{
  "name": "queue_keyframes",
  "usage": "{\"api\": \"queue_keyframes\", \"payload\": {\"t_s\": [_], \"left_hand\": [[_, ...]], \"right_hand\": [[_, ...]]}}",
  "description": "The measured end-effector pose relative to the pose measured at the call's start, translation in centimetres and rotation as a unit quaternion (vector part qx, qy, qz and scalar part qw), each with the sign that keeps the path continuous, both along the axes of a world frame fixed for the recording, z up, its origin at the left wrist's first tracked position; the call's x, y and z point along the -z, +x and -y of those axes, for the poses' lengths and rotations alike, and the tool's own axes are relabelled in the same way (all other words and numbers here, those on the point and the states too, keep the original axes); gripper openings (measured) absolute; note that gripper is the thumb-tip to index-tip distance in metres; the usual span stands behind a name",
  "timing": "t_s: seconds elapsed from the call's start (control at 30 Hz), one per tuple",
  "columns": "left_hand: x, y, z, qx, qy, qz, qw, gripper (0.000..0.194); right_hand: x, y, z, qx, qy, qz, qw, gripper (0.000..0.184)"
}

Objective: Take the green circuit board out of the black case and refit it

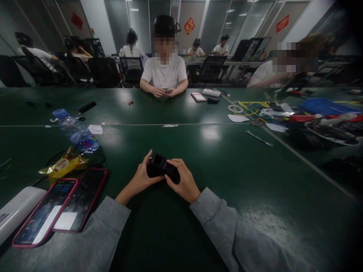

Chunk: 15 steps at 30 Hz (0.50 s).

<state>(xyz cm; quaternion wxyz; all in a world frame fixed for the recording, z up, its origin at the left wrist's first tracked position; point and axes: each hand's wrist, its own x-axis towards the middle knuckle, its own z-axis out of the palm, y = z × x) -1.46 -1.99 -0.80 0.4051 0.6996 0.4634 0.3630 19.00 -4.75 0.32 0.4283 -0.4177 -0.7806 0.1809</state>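
A small black boxy device (160, 166) sits between both of my hands, just above the dark green table (215, 177). My left hand (141, 176) grips its left side with the thumb up along the edge. Fingers of my right hand (183, 181) curl over its right end. Grey sleeves cover both forearms, which rest on the table.
Two phones in pink cases (61, 207) lie at my left beside a white box (17, 211), a yellow snack bag (64, 165) and a water bottle (76, 130). A metal wrench (258, 138) and cluttered parts (312, 117) lie right. A person in white (164, 71) sits opposite.
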Motion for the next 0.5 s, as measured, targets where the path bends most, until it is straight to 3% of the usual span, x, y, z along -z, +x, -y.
{"api": "queue_keyframes", "payload": {"t_s": [0.5], "left_hand": [[-0.1,-0.2,-0.1,0.029,-0.002,-0.022,0.999,0.1]], "right_hand": [[1.0,0.5,-1.2,-0.078,-0.082,-0.002,0.994,0.065]]}}
